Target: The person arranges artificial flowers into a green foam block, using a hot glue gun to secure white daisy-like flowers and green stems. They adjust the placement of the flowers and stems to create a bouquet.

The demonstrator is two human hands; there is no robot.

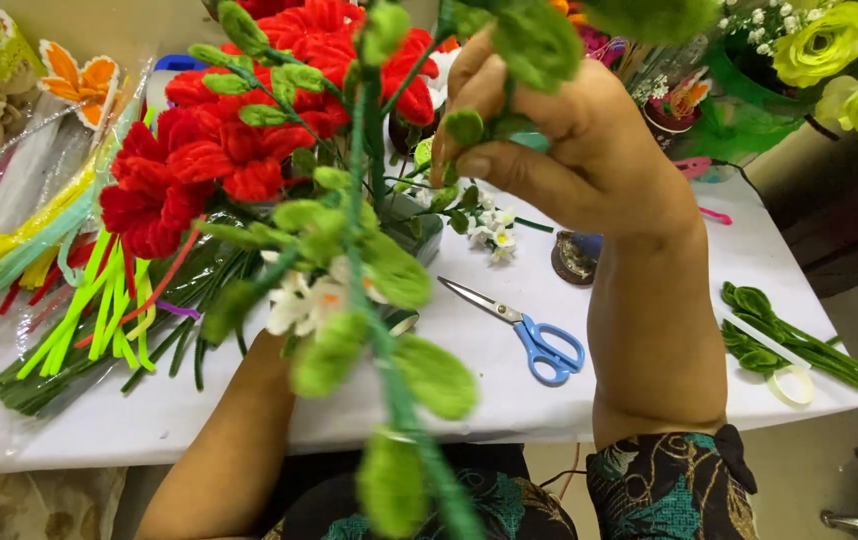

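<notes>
The bouquet of red fuzzy flowers with green leafy stems is held up above the white table, very near to the camera, so the lower leaves look blurred. The right hand is closed around the upper stems, thumb pressed against the fingers, pinching a small green leaf. The left hand is hidden behind the flowers; only its forearm rises from below, so I cannot tell how it grips. To do this well, I think the person should keep the stems tight together and turn the bunch slowly, so no flower slips out. On the table lie blue-handled scissors, a bundle of bright pipe cleaners, loose green leaf stems and a roll of tape.
</notes>
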